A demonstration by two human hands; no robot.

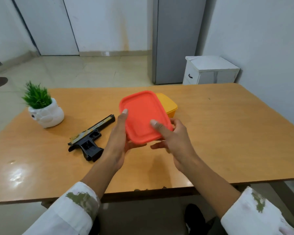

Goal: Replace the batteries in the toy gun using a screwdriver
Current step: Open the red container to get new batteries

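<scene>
Lying on its side on the wooden table (219,133), the toy gun (90,137) is a pistol with a black frame and grip and a slide marked with worn yellow and silver; its barrel points away from the person and to the right, its grip toward the near table edge. No hand touches it. Just right of the toy gun, both hands hold an orange container lid (143,116) tilted above the table. The left hand (119,141) closes on the lid's left edge, thumb on top and fingers beneath. The right hand (173,139) grips the lid's near right corner, thumb pressed on the upper face, remaining fingers curled below. Behind the lid, farther from the toy gun, a yellow container (168,104) rests on the table, largely hidden by the lid; its contents cannot be seen. Left of and beyond the toy gun, well apart from it, stands a small green plant (36,95) in a white pot (47,115). White patterned sleeves (71,211) cover both forearms near the lower edge. Beyond the table, a small white cabinet (209,70) stands against the wall.
</scene>
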